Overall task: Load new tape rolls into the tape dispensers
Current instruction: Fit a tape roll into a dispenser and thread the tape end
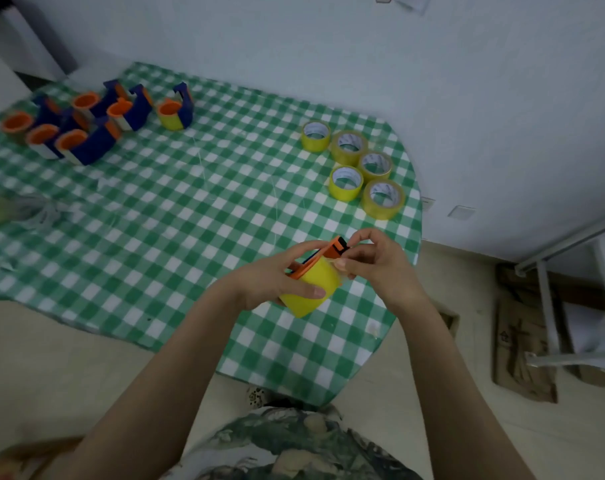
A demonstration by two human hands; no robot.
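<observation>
Inside orange dispenser (333, 248): yellow tape roll (311, 289).

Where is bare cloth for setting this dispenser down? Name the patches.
Bare: the middle of the cloth, between the dispenser cluster and the loose rolls; also the near strip beside the left hand. Crowded: far-left corner and right edge.

Garment: your top (294, 445), seen at the bottom edge, is printed fabric with dark green and grey-blue leafy shapes over cream.
Arms: both your forearms are bare from the wrist to the lower edge.
Hands: your left hand (270, 275) and right hand (377, 268) are bare, with short nails.
</observation>
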